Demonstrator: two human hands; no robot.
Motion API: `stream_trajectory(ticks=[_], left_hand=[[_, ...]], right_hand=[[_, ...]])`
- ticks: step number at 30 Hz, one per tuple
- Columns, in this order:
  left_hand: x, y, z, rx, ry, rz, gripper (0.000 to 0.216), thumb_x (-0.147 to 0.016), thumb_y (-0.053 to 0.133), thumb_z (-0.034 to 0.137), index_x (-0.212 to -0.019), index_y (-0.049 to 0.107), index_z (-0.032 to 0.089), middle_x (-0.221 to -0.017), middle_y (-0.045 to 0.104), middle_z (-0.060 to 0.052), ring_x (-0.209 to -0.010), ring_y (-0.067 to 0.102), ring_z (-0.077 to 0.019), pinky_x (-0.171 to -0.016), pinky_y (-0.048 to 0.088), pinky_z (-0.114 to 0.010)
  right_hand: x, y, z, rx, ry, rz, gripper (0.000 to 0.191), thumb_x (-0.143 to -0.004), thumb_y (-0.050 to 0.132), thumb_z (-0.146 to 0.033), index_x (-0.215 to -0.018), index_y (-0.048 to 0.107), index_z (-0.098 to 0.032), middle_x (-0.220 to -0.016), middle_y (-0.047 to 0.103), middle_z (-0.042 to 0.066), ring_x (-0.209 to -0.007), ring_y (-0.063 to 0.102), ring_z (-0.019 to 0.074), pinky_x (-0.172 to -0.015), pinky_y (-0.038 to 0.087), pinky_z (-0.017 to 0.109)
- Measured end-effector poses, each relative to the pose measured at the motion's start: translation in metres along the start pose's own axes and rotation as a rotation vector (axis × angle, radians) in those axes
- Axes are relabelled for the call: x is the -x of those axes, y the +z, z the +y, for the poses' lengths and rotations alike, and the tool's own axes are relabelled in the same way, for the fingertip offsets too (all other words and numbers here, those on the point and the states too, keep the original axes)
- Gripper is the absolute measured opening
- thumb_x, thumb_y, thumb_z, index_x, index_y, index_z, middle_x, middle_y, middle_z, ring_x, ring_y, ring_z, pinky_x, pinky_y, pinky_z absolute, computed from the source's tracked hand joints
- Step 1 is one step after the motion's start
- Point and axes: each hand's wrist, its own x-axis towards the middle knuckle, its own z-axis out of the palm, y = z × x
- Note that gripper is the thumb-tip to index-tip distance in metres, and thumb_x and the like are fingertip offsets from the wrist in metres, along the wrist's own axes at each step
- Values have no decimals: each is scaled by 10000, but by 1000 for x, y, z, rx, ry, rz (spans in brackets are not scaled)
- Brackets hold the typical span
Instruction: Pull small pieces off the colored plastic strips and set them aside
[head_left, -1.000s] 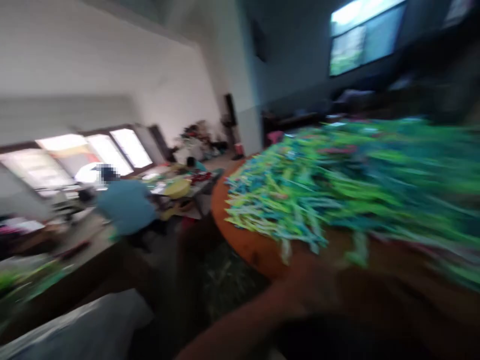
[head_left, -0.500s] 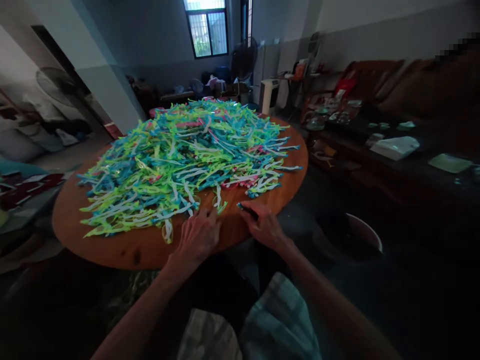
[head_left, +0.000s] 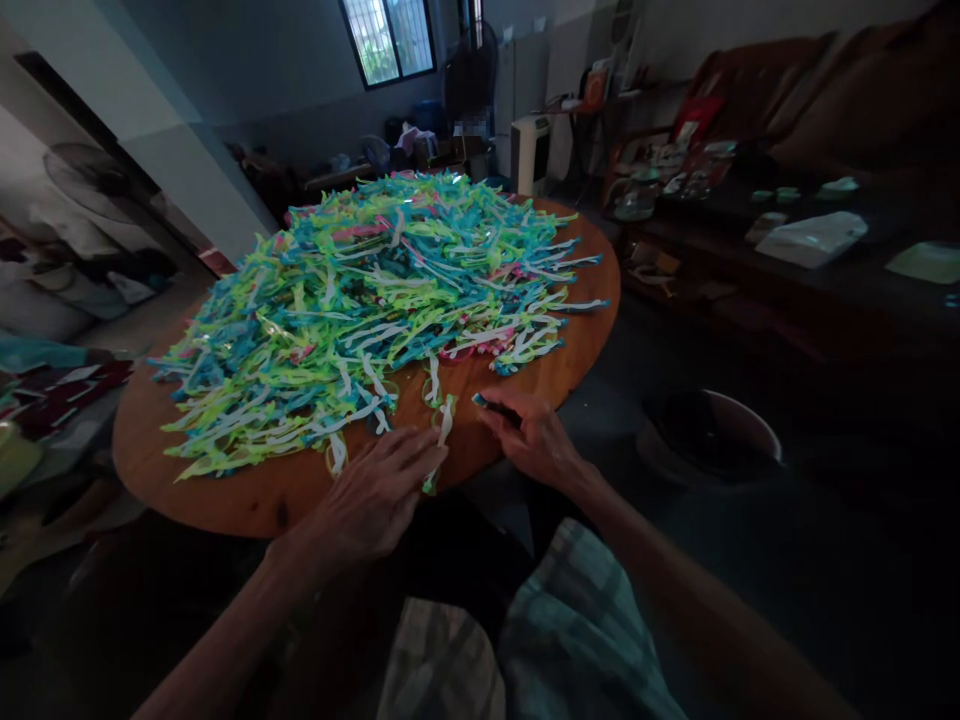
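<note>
Since the earlier frame, one white-and-green strip [head_left: 446,424] has come nearer the front edge of the round wooden tabletop [head_left: 202,500], and the left hand [head_left: 388,482] has flattened out beside it. That hand's fingers lie nearly straight and close together, their tips touching the strip; whether they pinch it I cannot tell. The right hand [head_left: 534,428] is curled, thumb and forefinger closed on a small dark thing with a blue tip [head_left: 479,400], just above the wood. Beyond both hands a heap of green, blue and pink strips [head_left: 375,290] covers most of the surface, with a few loose ones straying between heap and left hand. A basin [head_left: 750,408] stands on the floor at right; past it, a glass pot [head_left: 636,197] and a white packet [head_left: 814,238] sit on a dark low table. Far left, a teal sleeve [head_left: 37,355] shows.
</note>
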Motion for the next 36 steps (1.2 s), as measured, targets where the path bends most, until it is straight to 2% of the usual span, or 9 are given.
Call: stream_trajectory(ticks=[3,9,12,15,20,24,27,31,36], left_hand=[[-3,2,1,-50,34,-15,448,-907,471,127,-1316,596,259,-1458,555,-69,-1318,521,-298,-1063,480,-506],[-5,7,2,-95,98,-5,407,-906,579,278,-1299,578,169,-1420,573,-138,-1270,541,-331,-1034,490,-521],[-2,20,7,-142,156,93,328,-924,543,173,-1248,590,145,-1355,596,-158,-1248,544,-298,-1004,503,-444],[-7,30,16,-147,199,152,289,-923,518,110,-1198,600,136,-1213,638,-142,-1123,579,-263,-905,510,-386],[-32,24,28,-154,100,253,150,-935,523,132,-1031,631,172,-892,644,-53,-862,560,-224,-729,433,-365],[-49,17,26,-44,-5,353,167,-963,479,119,-914,631,170,-807,612,-33,-764,534,-176,-659,376,-311],[-54,19,22,6,-1,327,205,-961,459,101,-1003,647,171,-752,585,-12,-661,513,-146,-579,317,-281],[-55,22,21,-2,17,335,236,-963,455,124,-1094,647,171,-747,584,-10,-653,533,-146,-568,307,-269],[-54,23,21,-20,-19,295,223,-1000,451,198,-1067,662,173,-732,577,-10,-651,533,-150,-575,307,-277]], right_hand=[[6,-3,-1,-56,60,8,204,-930,591,-315,-995,711,-163,-833,695,34,-704,600,150,-664,462,257],[9,-8,-6,-125,118,11,233,-903,636,-331,-1010,736,-150,-830,721,41,-734,637,166,-681,496,270],[13,-10,-9,-215,155,15,260,-893,655,-350,-1025,739,-143,-810,722,39,-661,608,140,-612,477,244],[17,-11,-12,-314,212,19,280,-879,678,-370,-1023,747,-140,-772,714,36,-587,551,111,-546,438,223],[22,-15,-10,-407,242,23,288,-850,713,-382,-1008,778,-149,-657,638,1,-538,480,90,-499,386,215],[23,-18,-10,-396,217,37,283,-829,732,-354,-1018,791,-152,-653,644,-2,-563,539,103,-527,439,224],[24,-20,-11,-361,184,35,270,-821,735,-310,-1034,790,-153,-775,734,40,-674,653,148,-626,531,260],[25,-18,-7,-308,125,46,238,-822,725,-258,-1033,788,-170,-945,781,80,-836,726,198,-746,582,302],[27,-19,-6,-235,70,0,219,-848,689,-225,-1044,773,-177,-953,783,73,-840,729,197,-741,577,305]])
